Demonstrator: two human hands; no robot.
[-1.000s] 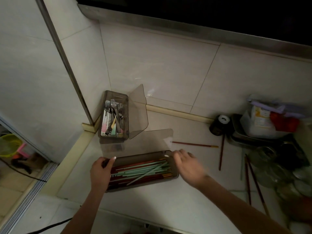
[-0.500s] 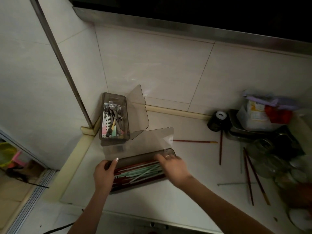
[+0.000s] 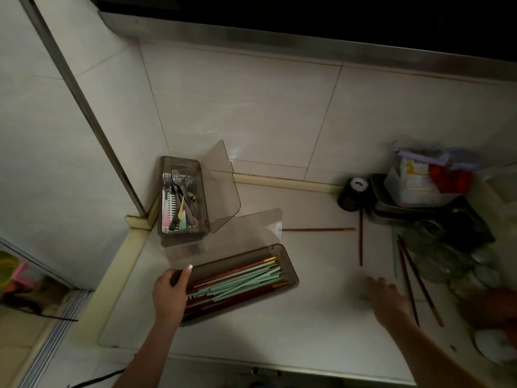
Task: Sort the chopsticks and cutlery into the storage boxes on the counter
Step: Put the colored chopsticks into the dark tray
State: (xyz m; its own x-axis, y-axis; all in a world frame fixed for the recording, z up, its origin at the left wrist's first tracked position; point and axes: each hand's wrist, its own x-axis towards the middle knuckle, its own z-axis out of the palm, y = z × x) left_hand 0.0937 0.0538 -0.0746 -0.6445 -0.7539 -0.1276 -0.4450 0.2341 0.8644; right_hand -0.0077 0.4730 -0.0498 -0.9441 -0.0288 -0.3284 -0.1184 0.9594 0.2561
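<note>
Chopsticks [image 3: 237, 281] lie lengthwise in the long storage box [image 3: 291, 271], which the left hand [image 3: 170, 295] grips at its near end, apparently to steady it, while the right hand [image 3: 389, 299], fingers relaxed and empty, reaches toward loose chopsticks [image 3: 414, 278] on the counter [image 3: 307, 326].

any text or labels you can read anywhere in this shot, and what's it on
No text can be read in this frame.
White packet in the metal tray: yellow and grey print, too blurred to read.
Red packet beside it: no legible print.
Dark jar with a white cap: no label shows.
Chopstick box and cutlery box: no marking visible.
</note>
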